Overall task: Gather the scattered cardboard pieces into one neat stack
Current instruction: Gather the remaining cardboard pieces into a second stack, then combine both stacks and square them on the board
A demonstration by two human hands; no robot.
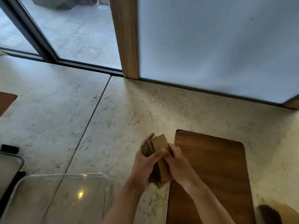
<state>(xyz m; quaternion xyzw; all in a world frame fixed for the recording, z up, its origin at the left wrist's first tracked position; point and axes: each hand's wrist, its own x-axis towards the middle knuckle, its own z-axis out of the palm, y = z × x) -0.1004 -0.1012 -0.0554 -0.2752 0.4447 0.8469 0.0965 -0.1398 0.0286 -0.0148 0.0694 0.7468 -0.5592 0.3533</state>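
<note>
A stack of brown cardboard pieces [160, 143] is held between both hands above the stone counter, just left of the wooden board. My left hand [144, 162] wraps the stack's left side, with its fingers along the fanned edges. My right hand [175, 162] grips the right side, its thumb lying across the top piece. The top piece is flat with rounded corners. The pieces below it are slightly offset at the left. No loose cardboard pieces show on the counter.
A dark wooden board [215, 172] lies on the pale stone counter [113, 120] at the right. A clear plastic container [61, 196] stands at the lower left. A frosted panel [210, 46] with a wooden frame [127, 38] rises behind. A dark object [268, 213] sits at the bottom right.
</note>
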